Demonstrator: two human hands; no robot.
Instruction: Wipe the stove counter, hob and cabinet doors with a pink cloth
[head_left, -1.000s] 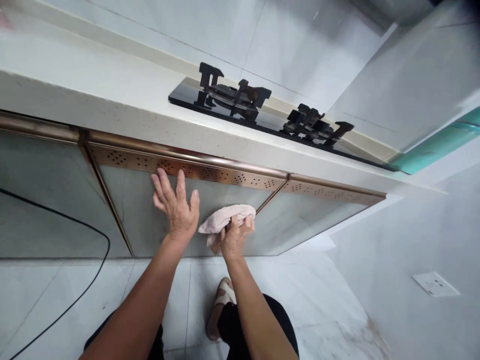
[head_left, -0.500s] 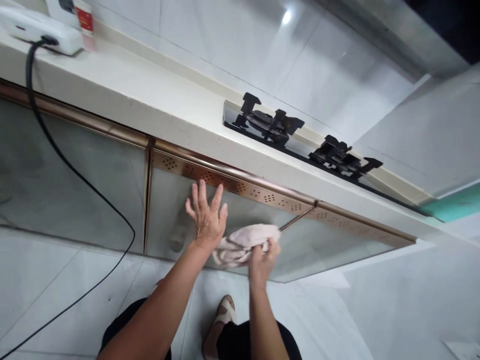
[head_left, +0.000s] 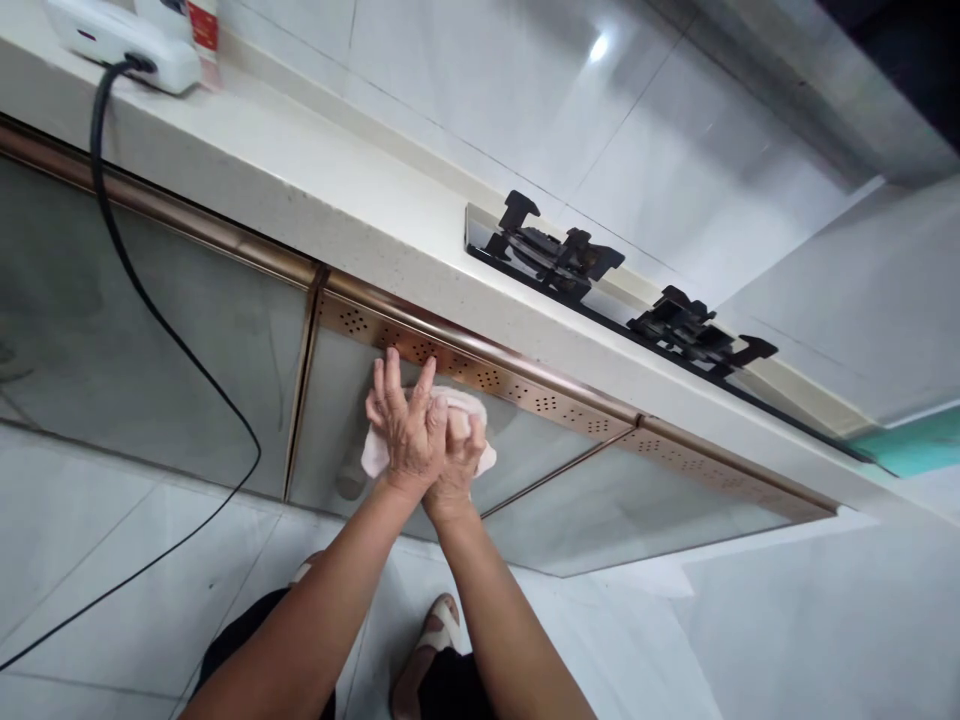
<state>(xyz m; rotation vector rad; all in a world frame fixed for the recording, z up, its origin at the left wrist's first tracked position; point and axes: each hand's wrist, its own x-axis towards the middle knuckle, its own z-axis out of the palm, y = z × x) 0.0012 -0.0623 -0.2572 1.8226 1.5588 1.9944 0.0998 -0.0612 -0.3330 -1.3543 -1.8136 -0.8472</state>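
- The right hand has its fingers curled round a bunched pale cloth, gripping it.
- The cloth lies against the glassy face of a cabinet door, just below a copper-coloured strip with small holes.
- The left hand is spread, holding nothing, and overlaps the cloth and part of the right hand; its fingertips reach up to the strip. Whether its palm presses on the cloth or the door, I cannot tell.
- Above the doors runs a pale desk, bearing a black stove with two sets of pan supports.
- At the desk's far left sits a white power strip; its black cable hangs across the left door and out over the tiled floor.
- A light sandal shows between the forearms.
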